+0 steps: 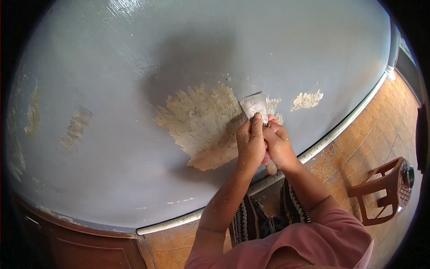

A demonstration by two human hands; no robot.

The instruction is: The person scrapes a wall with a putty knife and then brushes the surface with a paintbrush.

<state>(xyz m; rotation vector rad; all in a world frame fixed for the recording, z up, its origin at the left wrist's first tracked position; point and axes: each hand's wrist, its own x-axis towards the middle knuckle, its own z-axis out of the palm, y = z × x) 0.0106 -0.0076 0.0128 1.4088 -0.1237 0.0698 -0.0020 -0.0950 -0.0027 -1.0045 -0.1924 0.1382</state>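
Observation:
My left hand (251,141) and my right hand (280,145) are close together, both closed on one scraper. The scraper's flat metal blade (254,105) points up at the wall, its front edge at or very near the paint. My left thumb lies along the base of the blade. Most of the handle is hidden in my fingers; its rounded end (271,169) pokes out below. Left of the blade, a large bare patch (201,121) with ragged edges shows in the grey wall (134,179). Small pale flakes cling to both hands and forearms.
Smaller bare patches mark the wall at the right (307,99) and left (76,129). A pale pipe (179,220) runs along the wall's foot. A brown plastic stool (380,190) with a dark round object (407,176) stands on the orange tiles (367,134). A brown wooden door (89,251) is lower left.

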